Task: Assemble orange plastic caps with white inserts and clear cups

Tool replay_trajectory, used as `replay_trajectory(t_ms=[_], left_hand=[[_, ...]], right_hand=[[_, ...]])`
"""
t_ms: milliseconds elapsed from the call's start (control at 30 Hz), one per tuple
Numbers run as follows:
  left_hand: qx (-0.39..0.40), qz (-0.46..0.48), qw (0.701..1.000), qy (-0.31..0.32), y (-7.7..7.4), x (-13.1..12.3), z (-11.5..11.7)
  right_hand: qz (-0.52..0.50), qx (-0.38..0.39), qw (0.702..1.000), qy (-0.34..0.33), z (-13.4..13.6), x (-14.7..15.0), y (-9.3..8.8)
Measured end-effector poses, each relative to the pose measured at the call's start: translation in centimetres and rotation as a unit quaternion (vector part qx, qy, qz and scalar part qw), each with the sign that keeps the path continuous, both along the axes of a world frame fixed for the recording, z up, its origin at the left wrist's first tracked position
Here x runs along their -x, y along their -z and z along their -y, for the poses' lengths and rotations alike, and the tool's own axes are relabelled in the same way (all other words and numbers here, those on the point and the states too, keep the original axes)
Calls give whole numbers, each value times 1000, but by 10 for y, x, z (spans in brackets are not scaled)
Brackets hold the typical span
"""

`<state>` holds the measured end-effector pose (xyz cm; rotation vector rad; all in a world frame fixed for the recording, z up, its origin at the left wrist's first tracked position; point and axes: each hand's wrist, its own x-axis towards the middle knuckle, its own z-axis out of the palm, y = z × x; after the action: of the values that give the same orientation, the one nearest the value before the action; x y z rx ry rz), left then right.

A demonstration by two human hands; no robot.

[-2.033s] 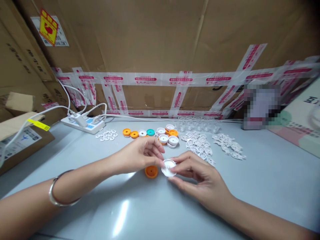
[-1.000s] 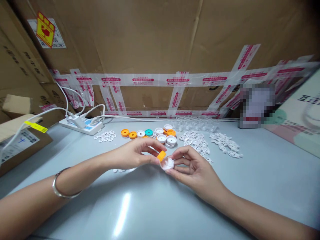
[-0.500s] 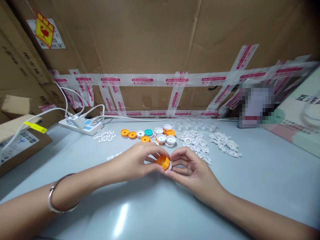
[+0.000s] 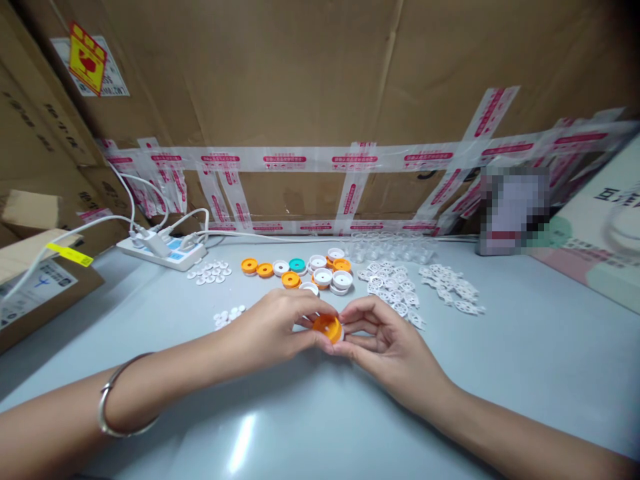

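- Head view: orange dish [image 4: 326, 328], one, held over the tabletop [image 4: 310, 420] between both hands.
- White dish [image 4: 343, 334], one, set against the orange dish's right side, mostly hidden.
- Left hand [image 4: 287, 325], its fingers closed on the orange dish; silver bracelet [image 4: 103, 403] worn at the wrist.
- Right hand [image 4: 387, 337], its fingers closed on the white dish's edge.
- Teal piece [image 4: 297, 266], grouped with orange and white round pieces [image 4: 342, 279] beyond the hands, some stacked.
- Small white discs [image 4: 210, 272], strewn in two groups, left.
- White openwork pieces [image 4: 393, 288], laid in two piles, right.
- Clear pieces [image 4: 393, 249], ranged behind.
- Power strip [image 4: 163, 251], plugged, far left.
- Taped carton [image 4: 300, 80], placed at the back.
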<state>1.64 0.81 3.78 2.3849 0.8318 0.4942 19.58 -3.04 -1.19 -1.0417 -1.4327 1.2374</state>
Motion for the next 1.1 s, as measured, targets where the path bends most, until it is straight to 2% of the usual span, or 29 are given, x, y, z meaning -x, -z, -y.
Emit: replay_trajectory(t_ms=[233,433,500,600,700,767,833,900,933,1000,1100], left_hand=[[-45,-19,998,36,-1,2,2],[-24,-48,997,54,5,0,4],[-27,-50,997,54,8,-1,5],[-41,-60,996,51,11,0,4],[-67,-99,992,38,13,1,5],[-87,-127,988,30,15,1,5],[-108,-139,984,23,18,1,6],[-128,-133,983,15,23,0,6],[-136,-125,983,12,25,0,6],[-144,-108,984,9,29,0,6],[-146,-97,985,-1,33,1,5]], right_hand=[[-41,48,998,5,-4,2,-2],[-17,121,989,-79,-3,1,-3],[20,116,988,-103,-1,0,-2],[100,52,987,-112,-2,-8,-4],[218,-59,972,-61,-15,-29,-15],[302,-113,946,33,-30,-54,-26],[374,-109,913,122,-45,-86,-37],[455,-47,873,167,-58,-119,-44],[487,-8,860,152,-62,-133,-45],[509,45,852,116,-65,-154,-45],[526,64,844,86,-62,-162,-42]])
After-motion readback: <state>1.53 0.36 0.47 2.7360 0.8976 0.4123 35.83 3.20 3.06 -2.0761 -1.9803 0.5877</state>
